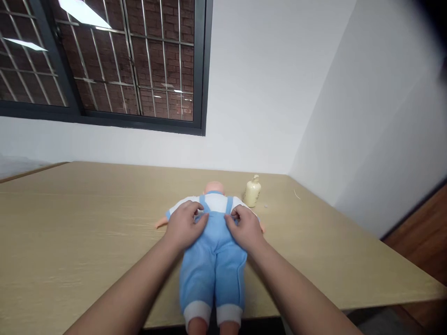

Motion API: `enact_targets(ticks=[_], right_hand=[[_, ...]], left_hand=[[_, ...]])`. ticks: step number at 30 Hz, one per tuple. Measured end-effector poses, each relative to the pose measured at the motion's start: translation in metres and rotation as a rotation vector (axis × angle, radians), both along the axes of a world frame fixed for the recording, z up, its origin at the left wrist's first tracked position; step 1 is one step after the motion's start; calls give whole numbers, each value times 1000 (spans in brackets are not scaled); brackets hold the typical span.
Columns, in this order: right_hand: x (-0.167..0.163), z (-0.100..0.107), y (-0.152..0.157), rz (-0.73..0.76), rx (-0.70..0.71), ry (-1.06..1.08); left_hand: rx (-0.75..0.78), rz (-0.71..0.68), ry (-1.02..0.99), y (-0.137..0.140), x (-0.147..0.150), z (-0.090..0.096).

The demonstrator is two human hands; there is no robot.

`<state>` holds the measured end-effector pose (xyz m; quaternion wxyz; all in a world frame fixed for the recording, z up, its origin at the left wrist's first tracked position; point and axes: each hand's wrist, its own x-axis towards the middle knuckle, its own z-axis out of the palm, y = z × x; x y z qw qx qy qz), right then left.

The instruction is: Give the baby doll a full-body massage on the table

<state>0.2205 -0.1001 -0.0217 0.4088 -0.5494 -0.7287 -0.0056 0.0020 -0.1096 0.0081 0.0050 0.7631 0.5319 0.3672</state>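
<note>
A baby doll [217, 232] in blue overalls and a white top lies stretched out on the table, its head away from me and its legs toward me. Its face does not show. My left hand [186, 223] is at the left side of the doll's waist, fingers curled and thumb pressed on the blue overalls [214, 265]. On the opposite side, my right hand [246, 227] grips the overalls the same way, thumb and curled fingers at the cloth. The fingertips of both hands are partly hidden. The doll's arms spread outward beyond my hands.
A cream pump bottle [252, 191] stands on the wooden table [104, 223] just past the doll's right-hand shoulder. A thin white strand [296, 194] lies farther right. White walls and a barred window [132, 60] rise behind the table.
</note>
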Motion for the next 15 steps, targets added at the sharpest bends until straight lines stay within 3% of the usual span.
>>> enact_targets(ticks=[2, 4, 8, 15], right_hand=[[-7, -1, -5, 124, 103, -35], [-12, -2, -8, 187, 119, -83], [-15, -6, -5, 210, 34, -182], [-11, -4, 2, 245, -80, -197]], left_hand=[[69, -103, 75, -5, 8, -4], [54, -149, 168, -7, 16, -9], [-32, -149, 248, -4, 22, -16], [-107, -147, 178, 0, 18, -12]])
